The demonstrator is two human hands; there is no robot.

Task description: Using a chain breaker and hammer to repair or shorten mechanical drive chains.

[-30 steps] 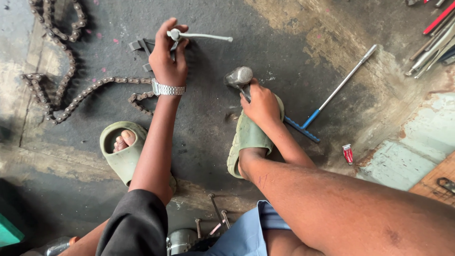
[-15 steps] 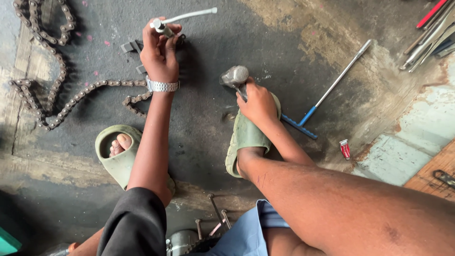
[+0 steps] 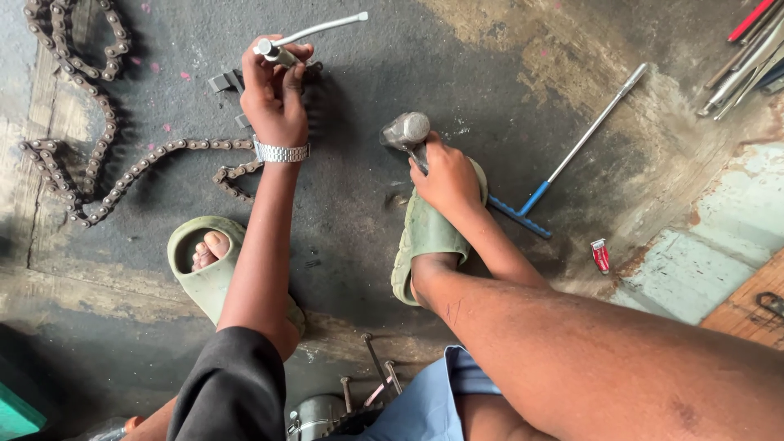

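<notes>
The bent metal tool (image 3: 306, 34) sits in my left hand (image 3: 276, 94), my fingers wrapped tight around its thick socket end while its thin curved rod sticks out to the right above the dark, oily floor (image 3: 351, 220). My right hand (image 3: 445, 175) is closed firmly around the handle of a hammer (image 3: 406, 131), whose steel head rests low by the floor just ahead of my right sandal (image 3: 425, 237). Just beyond my left hand lie small dark metal parts (image 3: 224, 82), and a long roller chain (image 3: 98, 171) loops across the floor to the left, one end reaching near my wristwatch (image 3: 282, 152). My left sandal (image 3: 208, 265) is planted below the chain. Off to the right, well apart, lies a T-handled wrench with a blue grip (image 3: 572, 155).
</notes>
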